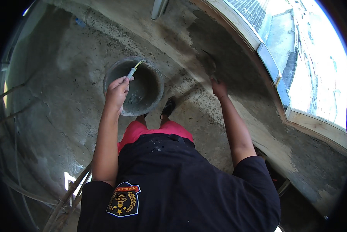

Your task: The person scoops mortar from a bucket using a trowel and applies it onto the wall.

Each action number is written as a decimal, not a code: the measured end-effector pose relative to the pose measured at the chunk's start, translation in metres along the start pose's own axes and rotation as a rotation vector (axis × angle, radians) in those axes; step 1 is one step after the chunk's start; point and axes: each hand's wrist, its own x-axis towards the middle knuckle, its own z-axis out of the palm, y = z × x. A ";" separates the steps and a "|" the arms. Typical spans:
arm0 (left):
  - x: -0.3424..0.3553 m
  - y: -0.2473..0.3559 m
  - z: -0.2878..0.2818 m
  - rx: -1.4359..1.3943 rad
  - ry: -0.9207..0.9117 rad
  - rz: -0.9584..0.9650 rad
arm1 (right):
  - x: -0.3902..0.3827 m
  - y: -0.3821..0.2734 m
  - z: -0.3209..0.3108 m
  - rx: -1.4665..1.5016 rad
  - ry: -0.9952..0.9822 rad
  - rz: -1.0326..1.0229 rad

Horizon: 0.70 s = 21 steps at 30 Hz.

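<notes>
The left hand (118,92) is closed around the handle of a slim tool (131,72), pale grey with a bent yellow end, its fingers wrapped and the thumb along the grip. The right hand (219,89) is curled around the handle of what looks like a trowel (209,62); its dark blade blends with the wall behind, so its exact outline and whether it touches are hard to tell.

The slim tool is above a round grey bucket (149,79), its yellow end near the far rim. Inside the bucket, some wet grey material (134,98) lies at the bottom. The bucket stands on the rough grey floor (77,112), just ahead of the person's dark shoes (168,107).

The trowel is to the right of the bucket, before the wall (254,104), which carries a dark, damp-looking patch. Above it runs a pale wooden window frame (316,127) with bright daylight beyond, two flat bluish pieces (268,60) along its edge. Wooden poles (61,205) lean at the lower left.
</notes>
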 end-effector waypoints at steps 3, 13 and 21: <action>-0.001 -0.004 -0.005 0.014 0.010 0.007 | -0.032 -0.013 0.002 -0.014 -0.115 0.252; 0.001 -0.002 0.003 -0.004 -0.033 -0.024 | 0.029 0.026 0.019 -0.142 0.067 -0.004; -0.008 -0.001 -0.005 -0.023 0.003 -0.033 | -0.034 0.005 0.023 0.043 -0.026 0.098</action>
